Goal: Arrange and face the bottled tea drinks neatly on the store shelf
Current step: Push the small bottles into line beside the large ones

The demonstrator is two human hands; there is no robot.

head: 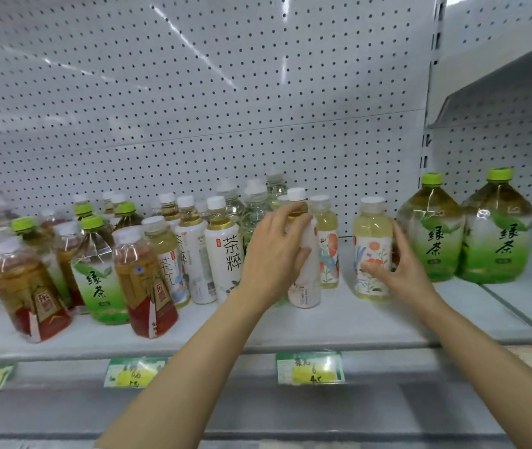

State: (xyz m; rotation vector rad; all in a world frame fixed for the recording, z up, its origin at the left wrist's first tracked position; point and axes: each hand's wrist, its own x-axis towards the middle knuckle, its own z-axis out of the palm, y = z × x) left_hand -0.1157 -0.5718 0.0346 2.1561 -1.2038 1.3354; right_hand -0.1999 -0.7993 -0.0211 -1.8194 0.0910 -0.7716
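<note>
Bottled teas stand on a white shelf (339, 322). My left hand (274, 251) grips a white-labelled bottle (305, 286) with a white cap, fingers curled over its shoulder. My right hand (397, 270) holds a pale yellow bottle with a floral label (371, 254), thumb on the front and fingers round its right side. A second floral bottle (327, 244) stands between them, further back. Left of my left hand stands a white tea bottle with black characters (225, 254).
Two large green tea bottles (430, 234) (498, 231) stand at the right. Small green tea (99, 280) and red-labelled tea bottles (148, 286) crowd the left. Price tags (310, 367) hang on the shelf edge. A pegboard back wall (193, 108) rises behind.
</note>
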